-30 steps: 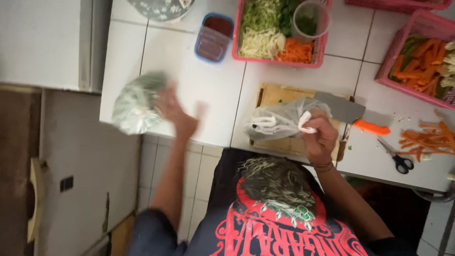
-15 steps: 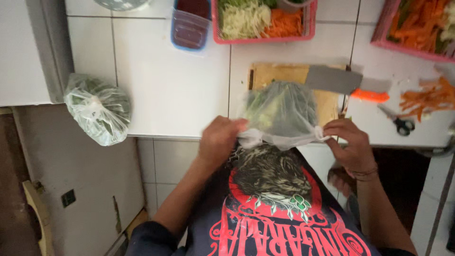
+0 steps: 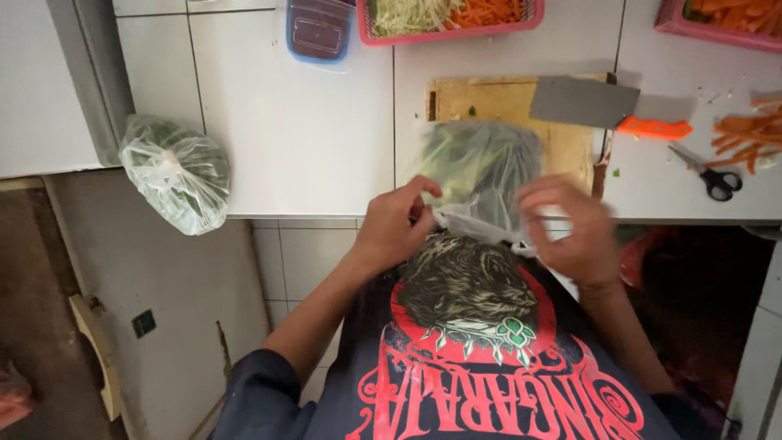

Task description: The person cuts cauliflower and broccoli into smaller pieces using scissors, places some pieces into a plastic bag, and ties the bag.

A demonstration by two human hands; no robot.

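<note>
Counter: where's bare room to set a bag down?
Bare white tile between the tied bag at the left edge and the cutting board. Crowded right: cleaver, scissors, carrot strips. Both hands grip the bag at the board.

We see a white tiled worktop (image 3: 301,147) carrying board (image 3: 497,102), scissors (image 3: 717,181), tied bag (image 3: 177,171), pink baskets (image 3: 456,31), tub (image 3: 319,31).

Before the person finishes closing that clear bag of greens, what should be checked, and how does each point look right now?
1. Both hands on the bag neck: left hand ok, right hand ok, though blurred.
2. Clear bag rests on the cutting board: ok.
3. Neck fully tied: cannot tell.
4. Cleaver clear of the hands: ok.
5. Finished bag secure on the counter edge: not ok, it overhangs.
</note>
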